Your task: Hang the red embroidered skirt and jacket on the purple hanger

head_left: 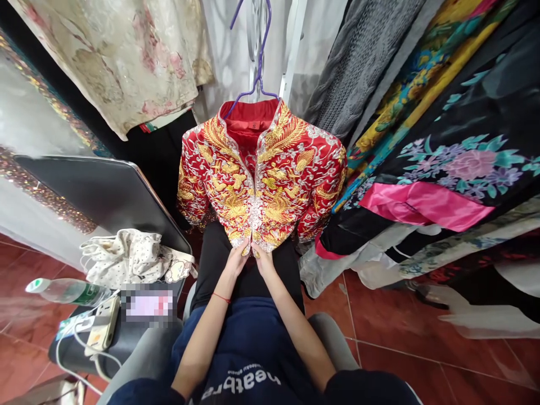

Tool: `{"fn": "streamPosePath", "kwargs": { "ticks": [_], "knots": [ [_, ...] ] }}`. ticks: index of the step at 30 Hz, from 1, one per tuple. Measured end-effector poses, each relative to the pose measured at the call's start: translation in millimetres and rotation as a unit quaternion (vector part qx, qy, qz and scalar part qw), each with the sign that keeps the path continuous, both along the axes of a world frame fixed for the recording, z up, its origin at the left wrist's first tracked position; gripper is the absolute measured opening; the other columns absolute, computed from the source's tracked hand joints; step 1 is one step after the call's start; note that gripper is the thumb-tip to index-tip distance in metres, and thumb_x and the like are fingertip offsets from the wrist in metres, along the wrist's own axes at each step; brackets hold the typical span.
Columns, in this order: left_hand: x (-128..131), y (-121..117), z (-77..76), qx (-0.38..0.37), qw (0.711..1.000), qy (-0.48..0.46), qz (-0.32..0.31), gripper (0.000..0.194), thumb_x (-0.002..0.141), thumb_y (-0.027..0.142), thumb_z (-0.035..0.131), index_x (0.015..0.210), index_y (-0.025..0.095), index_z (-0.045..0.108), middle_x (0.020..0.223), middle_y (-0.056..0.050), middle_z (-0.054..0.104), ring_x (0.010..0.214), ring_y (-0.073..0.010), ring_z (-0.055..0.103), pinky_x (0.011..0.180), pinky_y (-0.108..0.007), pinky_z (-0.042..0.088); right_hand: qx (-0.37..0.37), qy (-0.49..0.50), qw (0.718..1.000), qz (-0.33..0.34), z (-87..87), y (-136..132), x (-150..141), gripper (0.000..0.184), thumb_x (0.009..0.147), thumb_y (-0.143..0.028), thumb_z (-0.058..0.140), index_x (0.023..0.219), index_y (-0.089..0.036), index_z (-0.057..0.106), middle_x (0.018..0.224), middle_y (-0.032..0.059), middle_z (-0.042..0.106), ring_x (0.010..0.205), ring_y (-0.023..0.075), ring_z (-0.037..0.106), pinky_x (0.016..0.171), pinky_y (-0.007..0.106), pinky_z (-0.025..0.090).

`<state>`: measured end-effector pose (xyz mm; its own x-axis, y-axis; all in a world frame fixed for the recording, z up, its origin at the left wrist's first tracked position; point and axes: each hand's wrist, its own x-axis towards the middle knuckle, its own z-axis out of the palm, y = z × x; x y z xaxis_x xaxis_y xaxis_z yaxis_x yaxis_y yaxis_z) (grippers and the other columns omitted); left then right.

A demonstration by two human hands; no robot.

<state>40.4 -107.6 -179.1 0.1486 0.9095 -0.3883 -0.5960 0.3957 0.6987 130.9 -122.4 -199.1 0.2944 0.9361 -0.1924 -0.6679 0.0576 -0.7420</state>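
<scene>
In front of me a red jacket (291, 163) with gold and silver embroidery hangs from a purple hanger (259, 73). Its stand collar is open at the top, and the front edges come together lower down. My left hand (238, 259) pinches the bottom front corner of one panel. Right beside it, my right hand (264, 260) grips the matching corner of the other panel. Both lower corners meet between my hands, above my lap. The fingertips are partly hidden by the hem.
Floral garments (464, 163) hang at right, a cream floral cloth (147, 62) at upper left. On the left stand a black chair (105, 191), a polka-dot cloth bag (122, 256), a plastic bottle (71, 291) and a power strip (103, 326) with white cables.
</scene>
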Motion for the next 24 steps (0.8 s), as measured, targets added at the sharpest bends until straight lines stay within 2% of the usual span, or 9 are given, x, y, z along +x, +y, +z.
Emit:
{"fn": "streamPosePath", "kwargs": {
  "ticks": [5, 11, 14, 17, 19, 21, 23, 24],
  "knots": [
    [5, -6, -0.6, 0.031, 0.999, 0.008, 0.018, 0.054, 0.069, 0.027, 0.088, 0.119, 0.015, 0.071, 0.129, -0.014, 0.069, 0.127, -0.0295, 0.061, 0.113, -0.043, 0.045, -0.003, -0.018, 0.999, -0.04, 3.1, -3, -2, 0.077, 0.059, -0.032, 0.085, 0.13, -0.023, 0.057, 0.131, 0.0075, 0.067, 0.124, 0.0248, 0.062, 0.104, 0.041, 0.053],
    [6, -8, -7.7, 0.037, 0.997, 0.053, 0.04, 0.05, 0.063, 0.027, 0.091, 0.108, 0.011, 0.075, 0.123, -0.016, 0.072, 0.124, -0.0317, 0.063, 0.112, -0.044, 0.044, -0.012, -0.042, 0.997, -0.068, 0.3, -6, 0, 0.075, 0.061, -0.033, 0.085, 0.129, -0.021, 0.058, 0.13, 0.009, 0.067, 0.126, 0.0269, 0.06, 0.106, 0.044, 0.052],
    [7, -8, -5.2, 0.041, 0.996, 0.068, 0.044, 0.049, 0.064, 0.028, 0.09, 0.107, 0.012, 0.075, 0.121, -0.015, 0.073, 0.122, -0.0315, 0.064, 0.111, -0.044, 0.045, -0.016, -0.055, 0.997, -0.06, 2.0, -6, 0, 0.076, 0.062, -0.039, 0.084, 0.131, -0.02, 0.057, 0.134, 0.0098, 0.065, 0.125, 0.0265, 0.061, 0.106, 0.044, 0.052],
    [9, -6, 0.0, 0.049, 0.996, 0.059, 0.039, 0.051, 0.064, 0.029, 0.089, 0.11, 0.014, 0.074, 0.123, -0.013, 0.072, 0.122, -0.0301, 0.065, 0.11, -0.043, 0.046, -0.029, -0.078, 0.996, -0.028, 4.4, -4, 2, 0.079, 0.064, -0.048, 0.082, 0.133, -0.023, 0.055, 0.135, 0.0075, 0.065, 0.12, 0.0232, 0.064, 0.1, 0.038, 0.055],
    [10, -3, 1.8, 0.049, 0.997, 0.052, 0.038, 0.052, 0.065, 0.03, 0.089, 0.111, 0.014, 0.073, 0.122, -0.013, 0.073, 0.119, -0.0291, 0.066, 0.109, -0.043, 0.046, -0.055, -0.106, 0.993, 0.017, 4.3, -3, 6, 0.071, 0.067, -0.057, 0.079, 0.125, -0.022, 0.061, 0.121, 0.0081, 0.072, 0.106, 0.0223, 0.07, 0.086, 0.035, 0.059],
    [9, 1, 0.9, 0.044, 0.997, 0.053, 0.04, 0.05, 0.064, 0.031, 0.089, 0.108, 0.014, 0.074, 0.117, -0.013, 0.075, 0.115, -0.0283, 0.068, 0.108, -0.043, 0.047, -0.093, -0.146, 0.981, 0.088, 2.9, -4, 10, 0.058, 0.071, -0.066, 0.072, 0.101, -0.017, 0.071, 0.09, 0.0105, 0.077, 0.079, 0.0224, 0.073, 0.065, 0.033, 0.059],
    [6, 3, -2.0, 0.036, 0.997, 0.058, 0.041, 0.048, 0.063, 0.032, 0.09, 0.105, 0.013, 0.074, 0.112, -0.012, 0.076, 0.109, -0.0269, 0.07, 0.106, -0.041, 0.048, -0.128, -0.194, 0.959, 0.16, 2.3, -8, 14, 0.057, 0.074, -0.072, 0.065, 0.072, -0.015, 0.071, 0.06, 0.0097, 0.07, 0.053, 0.0204, 0.065, 0.049, 0.031, 0.051],
    [5, 4, -3.6, 0.033, 0.997, 0.061, 0.038, 0.048, 0.062, 0.032, 0.09, 0.103, 0.013, 0.075, 0.109, -0.011, 0.077, 0.106, -0.0261, 0.071, 0.104, -0.039, 0.049, -0.139, -0.22, 0.948, 0.185, 3.3, -10, 16, 0.058, 0.075, -0.072, 0.063, 0.061, -0.016, 0.068, 0.051, 0.0083, 0.065, 0.046, 0.0187, 0.061, 0.046, 0.03, 0.048]
  ]
}}
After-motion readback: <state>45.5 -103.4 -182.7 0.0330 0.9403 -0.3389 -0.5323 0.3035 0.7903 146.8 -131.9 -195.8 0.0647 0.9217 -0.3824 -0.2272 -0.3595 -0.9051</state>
